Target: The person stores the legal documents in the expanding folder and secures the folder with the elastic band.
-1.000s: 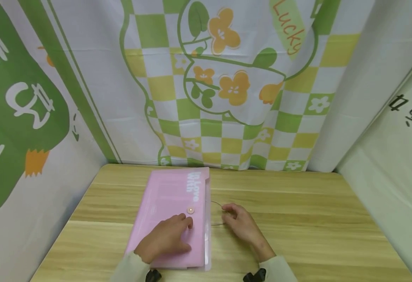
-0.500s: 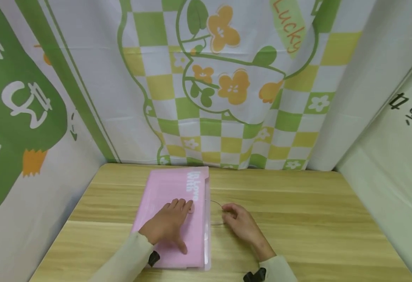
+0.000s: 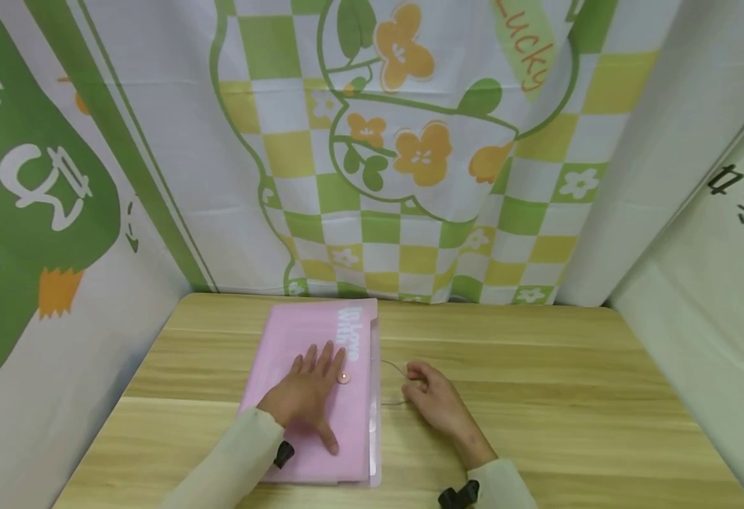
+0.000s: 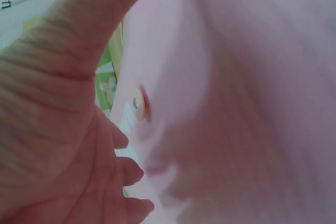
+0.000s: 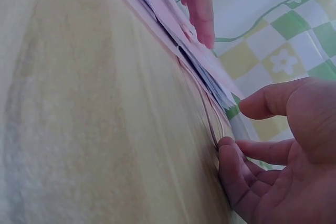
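A pink expanding file folder [image 3: 354, 424] lies flat on the wooden table, with white lettering near its upper right corner. My left hand [image 3: 307, 396], fingers straight and spread, is over its cover, just left of the round button [image 3: 343, 377]. In the left wrist view the fingertips appear near the cover beside that button [image 4: 138, 103]. A thin cord [image 3: 394, 365] loops out from the folder's right edge. The fingers of my right hand [image 3: 437, 404] curl round the loop's end; in the right wrist view the thumb stands apart from the cord [image 5: 207, 109].
The wooden table [image 3: 537, 382] extends to both sides of the folder. A green and yellow checked curtain [image 3: 423, 233] hangs behind its back edge. Printed cloth [image 3: 155, 283] covers the left side, and pale cloth [image 3: 716, 304] the right.
My left hand has straightened and spread its fingers and moved slightly up the cover, covering the button midway and now leaving it visible. My right hand stays almost still with the cord.
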A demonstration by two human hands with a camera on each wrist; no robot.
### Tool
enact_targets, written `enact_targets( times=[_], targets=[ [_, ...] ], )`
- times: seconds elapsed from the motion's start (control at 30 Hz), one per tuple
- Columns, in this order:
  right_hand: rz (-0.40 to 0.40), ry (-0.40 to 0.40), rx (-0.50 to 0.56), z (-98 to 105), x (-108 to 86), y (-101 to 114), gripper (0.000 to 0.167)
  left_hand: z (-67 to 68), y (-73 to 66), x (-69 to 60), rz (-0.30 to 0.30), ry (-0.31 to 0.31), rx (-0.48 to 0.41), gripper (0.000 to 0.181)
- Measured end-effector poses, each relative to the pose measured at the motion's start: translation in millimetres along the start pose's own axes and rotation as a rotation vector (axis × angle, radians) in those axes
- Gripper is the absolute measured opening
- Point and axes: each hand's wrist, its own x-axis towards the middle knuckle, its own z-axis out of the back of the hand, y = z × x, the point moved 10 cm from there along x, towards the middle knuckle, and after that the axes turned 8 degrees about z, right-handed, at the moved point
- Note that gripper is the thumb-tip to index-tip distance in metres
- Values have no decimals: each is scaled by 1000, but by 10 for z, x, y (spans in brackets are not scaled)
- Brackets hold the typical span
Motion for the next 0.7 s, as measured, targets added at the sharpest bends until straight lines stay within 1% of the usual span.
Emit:
enact_targets(
  times=[0.23, 0.4, 0.6, 0.7],
  targets=[
    [5, -5, -25, 12, -6, 15, 37, -40, 45, 2, 23, -4, -24, 162],
    [16, -15, -69, 21, 22, 36, 34, -87, 90, 37, 24, -13, -24, 162],
    [36, 14, -115, 3, 75, 81, 27, -116, 107, 61, 27, 11, -27, 158],
    [62, 34, -157, -16, 102, 113, 18, -115, 105, 55, 30, 15, -26, 158]
  ],
)
